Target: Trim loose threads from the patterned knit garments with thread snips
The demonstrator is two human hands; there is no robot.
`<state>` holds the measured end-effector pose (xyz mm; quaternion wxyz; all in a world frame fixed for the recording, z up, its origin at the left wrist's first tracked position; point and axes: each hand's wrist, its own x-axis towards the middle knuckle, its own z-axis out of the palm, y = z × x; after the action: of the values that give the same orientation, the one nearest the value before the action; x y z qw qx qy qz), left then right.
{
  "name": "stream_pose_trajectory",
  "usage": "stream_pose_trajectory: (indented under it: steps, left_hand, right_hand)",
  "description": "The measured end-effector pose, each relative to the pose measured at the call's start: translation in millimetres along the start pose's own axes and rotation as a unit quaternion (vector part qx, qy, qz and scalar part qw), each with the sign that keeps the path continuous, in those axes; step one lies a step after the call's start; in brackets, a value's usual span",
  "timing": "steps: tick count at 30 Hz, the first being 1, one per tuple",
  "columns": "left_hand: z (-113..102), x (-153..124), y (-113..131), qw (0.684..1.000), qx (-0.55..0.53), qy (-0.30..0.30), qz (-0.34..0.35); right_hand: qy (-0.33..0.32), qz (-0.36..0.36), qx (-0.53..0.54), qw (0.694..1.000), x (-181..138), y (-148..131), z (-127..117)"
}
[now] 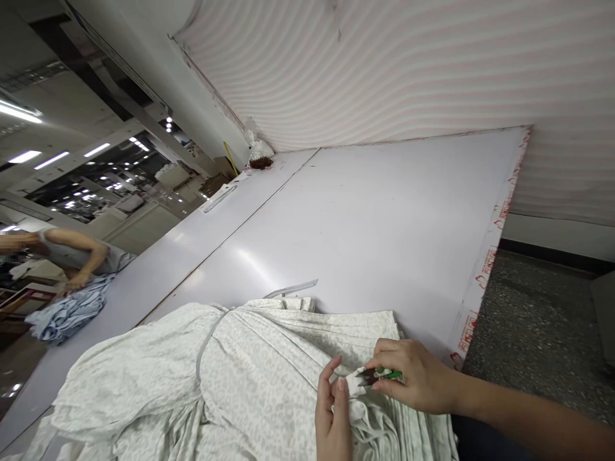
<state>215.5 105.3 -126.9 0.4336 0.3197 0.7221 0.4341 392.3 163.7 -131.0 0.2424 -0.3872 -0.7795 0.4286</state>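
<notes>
Your right hand (413,378) closes around a small green-handled cutter (388,373), probably thread snips, though most of the tool is hidden in your grip. Its dark tip points toward nine o'clock and meets a pinched fold of the pale patterned fabric (250,378). Your left hand (332,416) rises from six o'clock, thumb and forefinger nipped together on that same fold, the other fingers curled loosely below. The two hands sit just beside each other at the near right corner of the cloth.

The fabric lies heaped across the near end of a long white table (365,224), spreading from your hands toward nine o'clock, a grey strap running through its folds. A thin grey strip (291,290) lies on the bare tabletop at twelve o'clock of the heap. At the table's far end, toward eleven o'clock, stands a small clear bag (260,152). At nine o'clock, well apart from you, another person (72,253) leans over a pile of blue cloth (67,314).
</notes>
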Motion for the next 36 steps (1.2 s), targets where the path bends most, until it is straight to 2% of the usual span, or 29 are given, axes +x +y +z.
stream_pose_trajectory:
  steps: [4,8,12,14,16,18,20,22,23,25,28,33,34,36]
  left_hand:
    - [0.5,2.7,0.1,1.000,0.024,-0.009,-0.011]
    - [8.0,2.5,0.7,0.999,0.031,0.003,-0.005]
    - [-1.0,7.5,2.7,0.997,0.062,0.027,0.047]
    - [-10.8,12.0,3.4,0.984,0.158,-0.004,0.082]
    - [-14.2,15.2,4.2,0.938,0.318,-0.055,0.127]
    - [-5.3,16.1,6.1,0.859,0.472,-0.098,0.171]
    - [13.5,15.3,10.1,0.786,0.574,-0.131,0.187]
    - [32.8,14.9,14.9,0.743,0.627,-0.162,0.169]
    - [39.8,15.1,16.9,0.734,0.637,-0.172,0.161]
    - [46.0,16.4,18.2,0.732,0.639,-0.179,0.155]
    - [42.3,17.9,11.5,0.750,0.618,-0.173,0.162]
    - [37.2,18.7,-11.1,0.774,0.573,-0.132,0.234]
    - [35.8,19.3,-15.2,0.788,0.549,-0.121,0.252]
    - [30.1,20.2,-22.1,0.834,0.459,-0.114,0.285]
  right_hand:
    - [-0.005,-0.001,-0.007,1.000,-0.7,-2.3,-0.8]
    - [-0.002,0.000,0.038,0.999,1.5,0.0,1.6]
    - [0.035,0.035,0.063,0.997,1.3,11.8,-3.8]
    - [0.043,0.078,0.062,0.994,-0.1,19.1,-8.9]
    - [0.036,0.115,0.047,0.992,-0.8,25.0,-11.6]
    - [0.030,0.145,0.015,0.989,0.1,28.0,-10.3]
    - [0.030,0.161,-0.017,0.986,1.8,27.9,-6.6]
    - [0.032,0.163,-0.031,0.986,2.8,25.9,-3.5]
    - [0.035,0.161,-0.031,0.986,2.5,24.7,-2.8]
    - [0.039,0.163,-0.025,0.986,0.9,22.4,-2.6]
    - [0.051,0.164,-0.016,0.985,-1.0,20.6,-1.7]
    - [0.066,0.168,0.004,0.984,-0.6,21.6,3.2]
    - [0.072,0.167,0.009,0.983,-1.7,21.6,3.7]
    - [0.084,0.157,0.013,0.984,-5.7,19.7,4.6]
